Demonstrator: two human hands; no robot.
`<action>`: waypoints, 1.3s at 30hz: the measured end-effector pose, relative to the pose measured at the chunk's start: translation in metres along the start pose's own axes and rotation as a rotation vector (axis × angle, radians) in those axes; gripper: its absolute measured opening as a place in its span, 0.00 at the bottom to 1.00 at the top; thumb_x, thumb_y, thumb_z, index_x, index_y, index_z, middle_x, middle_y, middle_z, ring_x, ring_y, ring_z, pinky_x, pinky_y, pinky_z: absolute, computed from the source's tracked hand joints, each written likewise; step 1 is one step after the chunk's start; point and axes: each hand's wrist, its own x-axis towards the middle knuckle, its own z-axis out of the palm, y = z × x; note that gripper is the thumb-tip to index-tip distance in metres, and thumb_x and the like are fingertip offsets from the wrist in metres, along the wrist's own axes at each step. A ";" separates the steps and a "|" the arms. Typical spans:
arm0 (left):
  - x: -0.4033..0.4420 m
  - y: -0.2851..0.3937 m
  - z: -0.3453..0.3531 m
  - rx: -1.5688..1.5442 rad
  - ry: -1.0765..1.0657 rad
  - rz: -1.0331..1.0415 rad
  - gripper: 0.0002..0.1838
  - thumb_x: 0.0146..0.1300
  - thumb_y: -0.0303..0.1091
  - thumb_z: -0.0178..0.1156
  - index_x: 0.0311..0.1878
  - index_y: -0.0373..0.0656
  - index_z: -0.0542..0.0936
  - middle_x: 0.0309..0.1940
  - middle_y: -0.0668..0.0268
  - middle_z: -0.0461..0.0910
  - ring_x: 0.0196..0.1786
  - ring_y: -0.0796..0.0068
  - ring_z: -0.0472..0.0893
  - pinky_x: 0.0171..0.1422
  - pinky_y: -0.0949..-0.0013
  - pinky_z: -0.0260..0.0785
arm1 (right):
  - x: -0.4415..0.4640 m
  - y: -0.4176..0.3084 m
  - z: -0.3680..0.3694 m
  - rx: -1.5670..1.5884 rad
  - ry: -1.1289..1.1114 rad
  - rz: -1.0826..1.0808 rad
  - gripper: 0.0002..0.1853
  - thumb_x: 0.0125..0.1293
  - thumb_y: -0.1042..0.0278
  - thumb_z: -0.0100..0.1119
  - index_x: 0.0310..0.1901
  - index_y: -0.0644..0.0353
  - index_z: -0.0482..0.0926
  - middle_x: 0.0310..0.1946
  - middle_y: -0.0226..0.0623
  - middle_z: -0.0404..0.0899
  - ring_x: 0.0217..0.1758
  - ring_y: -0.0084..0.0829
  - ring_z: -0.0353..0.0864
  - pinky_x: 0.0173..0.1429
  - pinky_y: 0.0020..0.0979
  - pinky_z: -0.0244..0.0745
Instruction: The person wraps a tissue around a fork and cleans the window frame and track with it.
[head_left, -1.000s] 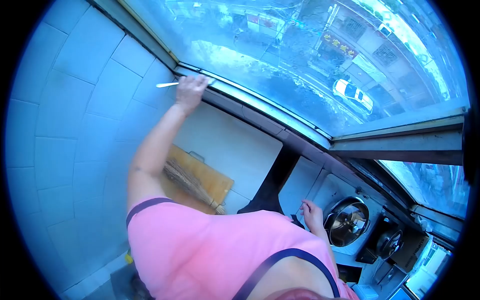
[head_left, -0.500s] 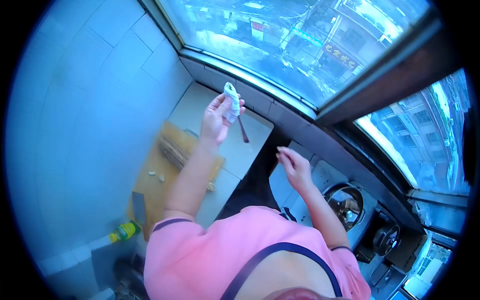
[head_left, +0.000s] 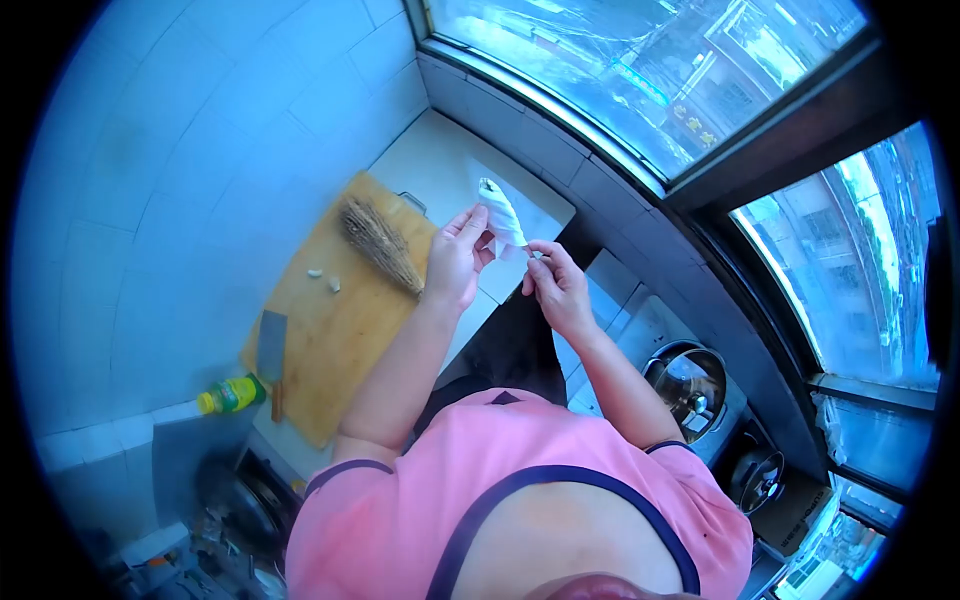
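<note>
My left hand [head_left: 460, 255] pinches a white wrapped bundle [head_left: 502, 215], which looks like folded paper or cloth with a dark opening at its top. Close against the bundle's lower end is my right hand [head_left: 558, 285], its thumb and fingertips pressed together on the thin brown stick that comes out there. Most of the stick is hidden by the fingers. Below and left of my hands lies a wooden cutting board [head_left: 330, 350]. On it rest a bundle of dried straw-like stalks [head_left: 378, 243], two small white pieces [head_left: 334, 285] and a cleaver [head_left: 271, 345].
A yellow-green bottle [head_left: 232, 394] lies by the cleaver's handle. A glass-lidded pot [head_left: 690, 385] stands on the right, with another lidded pan [head_left: 760, 480] beyond it. Windows [head_left: 640, 80] run along the far side, a tiled wall [head_left: 200, 200] on the left.
My right hand has moved left and up to the bundle's lower end and closed on the stick, which hung free before. The view has shifted, so more of the board shows.
</note>
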 end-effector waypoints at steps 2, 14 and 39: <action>0.000 0.009 -0.012 -0.007 0.004 0.022 0.11 0.69 0.34 0.57 0.48 0.38 0.78 0.38 0.65 0.80 0.42 0.77 0.80 0.46 0.70 0.75 | 0.005 -0.011 0.008 0.009 -0.042 0.037 0.11 0.71 0.72 0.50 0.53 0.59 0.75 0.20 0.27 0.76 0.22 0.15 0.70 0.28 0.21 0.65; 0.033 0.059 -0.030 0.151 0.201 0.166 0.13 0.65 0.39 0.62 0.42 0.37 0.79 0.33 0.66 0.82 0.33 0.79 0.81 0.38 0.73 0.75 | 0.055 -0.021 0.057 -0.354 -0.033 -0.308 0.19 0.69 0.77 0.52 0.61 0.58 0.72 0.28 0.31 0.73 0.27 0.19 0.65 0.34 0.20 0.65; 0.220 0.106 -0.006 1.293 -0.055 0.557 0.13 0.59 0.27 0.65 0.48 0.43 0.83 0.53 0.62 0.78 0.60 0.68 0.74 0.64 0.65 0.66 | 0.245 -0.033 -0.054 -0.131 -0.390 0.166 0.22 0.71 0.74 0.45 0.66 0.53 0.69 0.37 0.34 0.77 0.38 0.21 0.70 0.51 0.23 0.69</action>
